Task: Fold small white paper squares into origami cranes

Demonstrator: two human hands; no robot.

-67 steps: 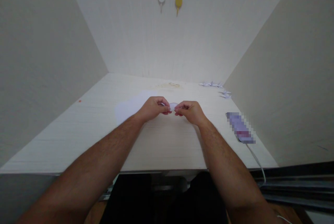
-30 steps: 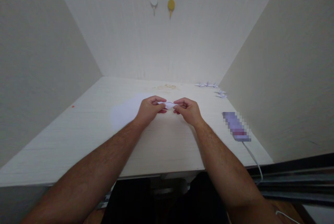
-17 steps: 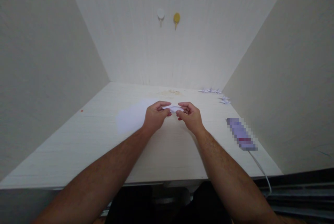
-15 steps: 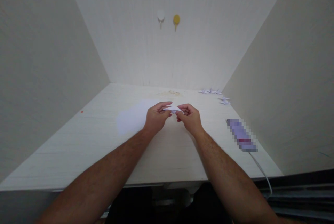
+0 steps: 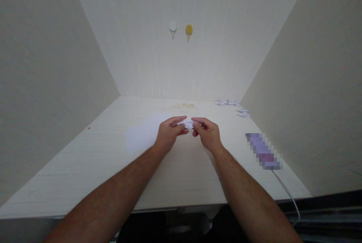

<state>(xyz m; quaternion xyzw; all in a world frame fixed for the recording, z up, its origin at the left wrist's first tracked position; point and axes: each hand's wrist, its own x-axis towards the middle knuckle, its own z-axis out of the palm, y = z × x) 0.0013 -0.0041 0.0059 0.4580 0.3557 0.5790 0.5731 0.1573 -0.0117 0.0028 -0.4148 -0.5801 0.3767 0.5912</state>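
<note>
A small piece of folded white paper (image 5: 189, 125) is held up between both hands over the middle of the table. My left hand (image 5: 170, 131) pinches its left end, thumb on the near side and fingers behind. At its right end my right hand (image 5: 208, 133) grips it the same way, thumb pressed near the centre. The fingers cover both ends of the paper, so its full shape is hidden. Left of my left hand, white paper sheets (image 5: 141, 131) lie flat on the table (image 5: 181, 175).
Several folded paper cranes (image 5: 227, 103) line the back right, with more paper cranes (image 5: 243, 113) close by. A blurred-out phone (image 5: 263, 151) with a white cable (image 5: 285, 190) lies at the right. A white hook (image 5: 172, 27) and a yellow hook (image 5: 189, 29) are on the back wall (image 5: 181, 65).
The folded paper has tilted in my fingers, and my thumbs have shifted on it. The whole scene sits slightly lower, as the head view has moved.
</note>
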